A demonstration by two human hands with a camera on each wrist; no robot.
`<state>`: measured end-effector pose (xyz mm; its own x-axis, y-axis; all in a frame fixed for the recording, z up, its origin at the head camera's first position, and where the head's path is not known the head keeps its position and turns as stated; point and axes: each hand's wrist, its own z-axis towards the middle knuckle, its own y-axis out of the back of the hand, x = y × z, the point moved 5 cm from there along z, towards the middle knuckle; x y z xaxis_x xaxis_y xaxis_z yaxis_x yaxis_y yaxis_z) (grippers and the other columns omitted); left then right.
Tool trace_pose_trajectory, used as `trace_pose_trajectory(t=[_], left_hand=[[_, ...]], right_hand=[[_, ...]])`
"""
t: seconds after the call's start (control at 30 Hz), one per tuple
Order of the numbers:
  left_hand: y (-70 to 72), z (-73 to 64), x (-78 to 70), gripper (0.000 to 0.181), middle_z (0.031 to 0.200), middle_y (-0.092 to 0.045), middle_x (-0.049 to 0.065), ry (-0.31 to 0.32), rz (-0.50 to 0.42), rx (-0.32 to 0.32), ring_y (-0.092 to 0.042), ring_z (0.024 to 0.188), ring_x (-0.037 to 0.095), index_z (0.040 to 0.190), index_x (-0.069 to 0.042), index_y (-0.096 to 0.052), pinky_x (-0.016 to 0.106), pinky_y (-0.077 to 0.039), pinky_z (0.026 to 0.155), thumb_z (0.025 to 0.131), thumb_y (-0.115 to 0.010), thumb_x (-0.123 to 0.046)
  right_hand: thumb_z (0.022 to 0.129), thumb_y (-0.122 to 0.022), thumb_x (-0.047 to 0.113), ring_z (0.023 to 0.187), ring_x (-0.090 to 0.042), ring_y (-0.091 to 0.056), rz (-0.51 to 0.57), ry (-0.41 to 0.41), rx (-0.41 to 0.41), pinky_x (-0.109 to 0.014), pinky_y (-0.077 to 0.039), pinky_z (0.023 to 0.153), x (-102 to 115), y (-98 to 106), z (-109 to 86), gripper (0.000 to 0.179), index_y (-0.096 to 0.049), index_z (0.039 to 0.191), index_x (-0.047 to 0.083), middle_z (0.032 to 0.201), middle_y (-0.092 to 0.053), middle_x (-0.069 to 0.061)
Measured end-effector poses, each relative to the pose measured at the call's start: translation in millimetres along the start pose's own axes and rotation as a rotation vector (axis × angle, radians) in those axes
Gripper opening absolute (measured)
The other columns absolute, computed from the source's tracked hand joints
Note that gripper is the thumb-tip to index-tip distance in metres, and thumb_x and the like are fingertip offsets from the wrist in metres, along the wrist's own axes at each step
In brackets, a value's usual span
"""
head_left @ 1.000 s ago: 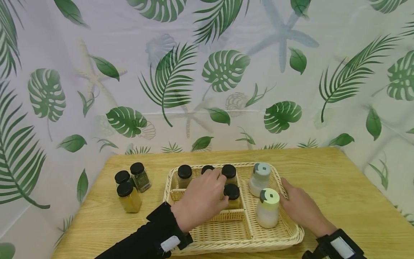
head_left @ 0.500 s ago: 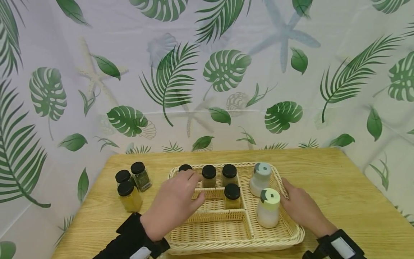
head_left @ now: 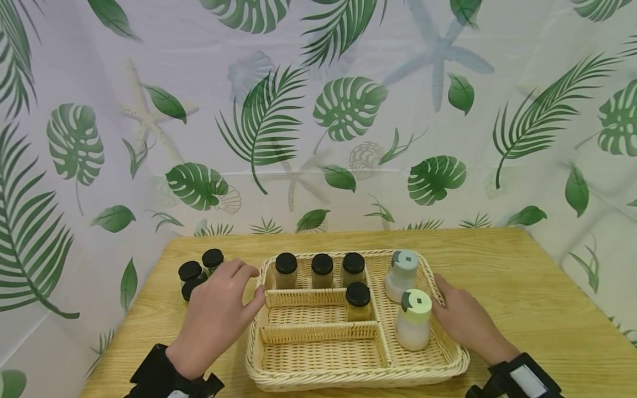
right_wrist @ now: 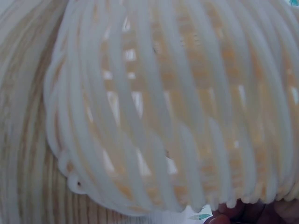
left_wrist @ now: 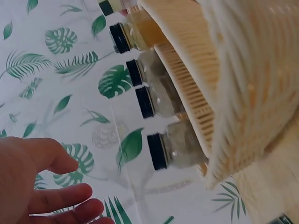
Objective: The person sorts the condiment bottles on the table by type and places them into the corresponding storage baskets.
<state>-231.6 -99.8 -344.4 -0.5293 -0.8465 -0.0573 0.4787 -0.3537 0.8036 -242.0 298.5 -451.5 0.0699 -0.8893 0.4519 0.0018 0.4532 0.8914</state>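
My left hand (head_left: pixel 216 312) hovers left of the wicker basket (head_left: pixel 358 378), its fingers loosely bent and holding nothing. In the left wrist view, bare fingers (left_wrist: pixel 60 198) show apart from the basket. Just beyond this hand stand three black-lidded spice jars (head_left: pixel 190 270) on the table, partly hidden by it. My right hand (head_left: pixel 468 320) grips the basket's right rim; its fingertips are mostly hidden. Inside the basket, three spice jars (head_left: pixel 322 272) line the back compartment. One more spice jar (head_left: pixel 358 303) stands at the right of the middle compartment.
The basket's right compartment holds a bottle with a pale blue cap (head_left: pixel 402 273) and a bottle with a yellow-green cap (head_left: pixel 414 320). Wicker dividers (head_left: pixel 318 331) split the left part. Behind the wooden table (head_left: pixel 497 265) hangs a leaf-patterned cloth (head_left: pixel 368 166).
My left hand has moved from over the basket's jars leftward, out past its left rim, toward the jars on the table. The right hand stays on the rim.
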Motion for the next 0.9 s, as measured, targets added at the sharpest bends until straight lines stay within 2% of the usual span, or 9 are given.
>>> trace_pose_trajectory(t=[0.1,0.23,0.47,0.67,0.9], left_hand=[[-0.2,-6.1,10.7,0.016,0.091,-0.058,0.003,0.028,0.012,0.004,-0.052,0.072,0.015,0.093,-0.01,-0.068,0.03,-0.044,0.047,0.083,-0.065,-0.023],[-3.3,-14.4,24.9,0.018,0.091,-0.058,0.006,0.066,0.017,0.022,-0.053,0.079,0.02,0.093,-0.008,-0.068,0.035,-0.049,0.056,0.082,-0.068,-0.022],[-7.7,-25.1,49.7,0.02,0.086,-0.056,0.008,0.122,0.052,0.005,-0.051,0.076,0.026,0.09,-0.007,-0.067,0.042,-0.046,0.061,0.077,-0.071,-0.022],[-13.0,-32.1,67.3,0.027,0.094,-0.057,0.015,0.145,0.078,-0.013,-0.052,0.083,0.031,0.096,-0.001,-0.066,0.046,-0.047,0.067,0.076,-0.071,-0.018],[-21.3,-35.2,81.7,0.033,0.096,-0.059,0.022,0.194,0.114,-0.018,-0.053,0.082,0.036,0.101,0.004,-0.067,0.051,-0.047,0.061,0.075,-0.071,-0.017]], right_hand=[[0.102,-0.041,0.033,0.11,-0.034,-0.052,0.002,0.003,-0.005,-0.051,-0.048,0.081,-1,-1,-0.2,0.065,-0.023,0.144,-0.013,0.134,-0.04,-0.037],[0.102,-0.04,0.034,0.117,-0.04,-0.044,0.007,0.001,-0.002,-0.059,-0.044,0.087,-2,-2,0.0,0.066,-0.022,0.144,-0.013,0.135,-0.039,-0.037],[0.103,-0.039,0.035,0.119,-0.043,-0.04,0.011,-0.005,-0.003,-0.062,-0.039,0.091,-2,-2,0.1,0.066,-0.022,0.144,-0.014,0.136,-0.037,-0.037],[0.103,-0.039,0.036,0.119,-0.043,-0.041,0.008,0.002,-0.005,-0.062,-0.04,0.09,-2,-2,0.2,0.067,-0.022,0.144,-0.014,0.136,-0.038,-0.037],[0.103,-0.038,0.039,0.118,-0.042,-0.042,0.013,0.004,-0.007,-0.06,-0.042,0.089,-3,-2,-0.2,0.069,-0.022,0.144,-0.014,0.136,-0.038,-0.036]])
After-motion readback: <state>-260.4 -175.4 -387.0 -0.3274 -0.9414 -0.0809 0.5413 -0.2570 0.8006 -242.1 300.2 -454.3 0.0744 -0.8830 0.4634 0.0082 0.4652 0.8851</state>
